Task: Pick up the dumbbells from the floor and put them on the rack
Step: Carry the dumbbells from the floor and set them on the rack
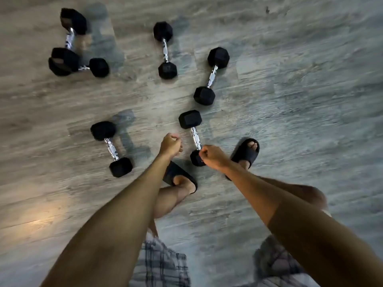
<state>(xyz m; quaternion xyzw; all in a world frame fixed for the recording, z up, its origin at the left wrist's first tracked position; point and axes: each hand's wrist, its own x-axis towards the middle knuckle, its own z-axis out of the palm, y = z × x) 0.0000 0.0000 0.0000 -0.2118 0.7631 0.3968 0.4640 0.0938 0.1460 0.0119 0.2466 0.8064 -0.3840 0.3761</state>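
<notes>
Several black hex dumbbells with chrome handles lie on the wood floor. The nearest dumbbell (194,137) lies just ahead of my feet, between my two hands. Another dumbbell (110,149) lies to the left of it. My left hand (171,145) hangs above the floor with its fingers curled, holding nothing. My right hand (211,156) is also curled into a fist and covers part of the nearest dumbbell's lower head, but grips nothing that I can see. The rack is out of view.
Farther off lie a dumbbell (211,76) at centre right, one (165,50) at centre, and two (70,41) touching at the far left. My feet in black slippers (246,152) stand right beside the nearest dumbbell. Bare floor extends to the right.
</notes>
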